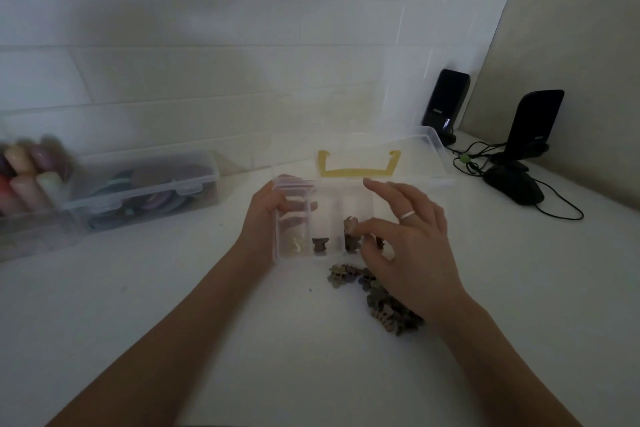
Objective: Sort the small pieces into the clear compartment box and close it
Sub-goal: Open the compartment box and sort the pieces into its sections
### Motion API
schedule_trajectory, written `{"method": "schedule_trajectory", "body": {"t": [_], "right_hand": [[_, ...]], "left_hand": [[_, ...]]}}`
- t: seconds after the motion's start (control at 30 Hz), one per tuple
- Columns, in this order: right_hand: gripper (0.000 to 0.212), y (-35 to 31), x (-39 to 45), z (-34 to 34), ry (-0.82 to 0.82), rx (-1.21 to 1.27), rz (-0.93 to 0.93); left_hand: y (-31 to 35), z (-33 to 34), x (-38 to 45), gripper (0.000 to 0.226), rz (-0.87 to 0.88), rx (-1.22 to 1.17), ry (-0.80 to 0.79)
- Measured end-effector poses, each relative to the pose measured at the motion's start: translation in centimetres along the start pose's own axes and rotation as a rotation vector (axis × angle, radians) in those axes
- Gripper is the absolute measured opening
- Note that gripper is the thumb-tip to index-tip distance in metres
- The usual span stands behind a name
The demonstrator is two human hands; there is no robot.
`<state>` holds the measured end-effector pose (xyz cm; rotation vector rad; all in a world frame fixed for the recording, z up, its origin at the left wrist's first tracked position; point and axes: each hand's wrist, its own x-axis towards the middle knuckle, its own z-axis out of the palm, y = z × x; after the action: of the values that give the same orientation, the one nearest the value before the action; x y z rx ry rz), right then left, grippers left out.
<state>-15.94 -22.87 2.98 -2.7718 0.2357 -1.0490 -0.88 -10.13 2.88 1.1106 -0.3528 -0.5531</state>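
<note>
While left hand [268, 208] grips box [294, 252] (open), pieces [377, 302] underlie right hand [412, 239].

Speakers [446, 99], mouse [514, 186], lidded storage box [145, 189].

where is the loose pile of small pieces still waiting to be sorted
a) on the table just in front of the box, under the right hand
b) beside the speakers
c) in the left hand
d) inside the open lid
a: the pile of small pieces lies on the white table at the near edge of the clear compartment box, partly under the right hand, while the left hand holds the box's left end.
</note>
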Motion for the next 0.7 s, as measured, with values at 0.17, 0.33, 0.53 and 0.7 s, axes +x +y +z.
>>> {"method": "schedule_trajectory", "body": {"t": [0.17, 0.33, 0.53, 0.7], "right_hand": [[0.035, 0.0, -0.7, 0.9, -0.118, -0.145, -0.017], [0.025, 0.0, -0.1, 0.0, -0.025, 0.060, -0.019], [0.010, 0.2, 0.0, -1.9, -0.231, 0.120, -0.007], [0.034, -1.1, -0.4, -1.0, -0.436, -0.018, -0.046]], "left_hand": [[-0.1, -0.1, 0.1, 0.037, 0.017, 0.009, -0.001], [-0.1, -0.2, 0.2, 0.036, 0.021, 0.017, 0.003], [0.3, -1.0, 0.7, 0.037, 0.054, 0.021, 0.043], [0.6, -1.3, 0.9, 0.036, 0.057, 0.034, 0.051]]}}
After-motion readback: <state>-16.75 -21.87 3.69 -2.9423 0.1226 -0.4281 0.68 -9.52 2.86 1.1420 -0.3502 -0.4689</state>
